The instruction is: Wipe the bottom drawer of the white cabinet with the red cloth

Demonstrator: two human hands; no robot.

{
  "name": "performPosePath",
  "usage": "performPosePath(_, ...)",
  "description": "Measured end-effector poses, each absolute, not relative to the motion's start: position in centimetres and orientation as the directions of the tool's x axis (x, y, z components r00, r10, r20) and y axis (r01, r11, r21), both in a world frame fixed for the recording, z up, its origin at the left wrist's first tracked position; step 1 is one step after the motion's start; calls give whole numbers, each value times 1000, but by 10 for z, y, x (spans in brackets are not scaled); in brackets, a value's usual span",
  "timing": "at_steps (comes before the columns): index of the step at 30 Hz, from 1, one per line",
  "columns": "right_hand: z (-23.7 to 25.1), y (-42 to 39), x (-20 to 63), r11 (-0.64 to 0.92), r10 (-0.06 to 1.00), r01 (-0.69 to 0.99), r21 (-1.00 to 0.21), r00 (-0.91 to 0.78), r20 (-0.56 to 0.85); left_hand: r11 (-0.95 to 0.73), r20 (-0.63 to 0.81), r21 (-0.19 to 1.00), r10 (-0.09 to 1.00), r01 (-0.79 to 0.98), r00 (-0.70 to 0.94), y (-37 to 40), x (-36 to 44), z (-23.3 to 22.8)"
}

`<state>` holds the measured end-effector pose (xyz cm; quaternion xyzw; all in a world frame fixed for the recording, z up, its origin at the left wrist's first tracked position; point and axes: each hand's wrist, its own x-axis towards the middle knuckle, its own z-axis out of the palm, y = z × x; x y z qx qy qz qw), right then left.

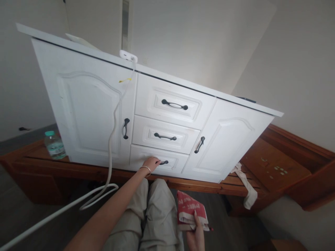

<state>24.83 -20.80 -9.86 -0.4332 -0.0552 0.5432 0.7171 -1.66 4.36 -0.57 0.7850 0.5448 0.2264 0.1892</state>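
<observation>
My left hand (pixel 151 163), with a bracelet at the wrist, has its fingers closed on the left end of the dark handle (pixel 164 162) of the bottom drawer (pixel 175 166). That drawer sits flush in a white cabinet (pixel 86 115). Low on the right, my right hand (pixel 196 233) grips a folded red-and-white cloth (pixel 191 207) with pale lettering, its thumb lying on top. The cloth is beside my knees, in front of the wooden bench. Part of the hand is hidden beneath the cloth.
The cabinet stands on a wooden bench (pixel 201 185). A water bottle (pixel 54 145) is at its left, a pale sock-like cloth (pixel 246 188) hangs at its right. A white cable (pixel 111 143) runs down the front from a white plug block (pixel 128 55).
</observation>
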Motion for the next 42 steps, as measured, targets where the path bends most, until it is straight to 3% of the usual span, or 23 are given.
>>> performPosePath(7,-108,-206,243,5,794,-837,-547,336,-507,-384,249,630,923,675,292,21,-18,-8)
performPosePath(13,-112,-208,264,66,787,-757,-651,440,-433,-362,335,764,930,535,151,-69,-56,-70)
performPosePath(17,-92,-176,283,128,774,-714,-688,506,-381,-325,217,607,946,725,243,-125,-90,-119)
performPosePath(21,-44,-99,278,192,834,-661,-726,499,-234,-368,190,474,930,800,316,-150,-99,-137)
performPosePath(27,29,-4,199,196,947,-612,-766,320,-13,-339,227,486,939,806,258,-150,-89,-128)
performPosePath(30,49,12,142,145,988,-585,-798,129,85,-324,230,507,944,799,236,-150,-85,-123)
performPosePath(32,54,20,104,118,993,-504,-855,44,111,-322,235,516,944,794,230,-149,-82,-120)
performPosePath(36,52,43,34,133,991,-178,-975,41,127,-299,212,519,953,801,219,-146,-78,-112)
performPosePath(42,45,61,-32,175,982,49,-983,-84,171,-290,204,519,955,804,213,-145,-78,-111)
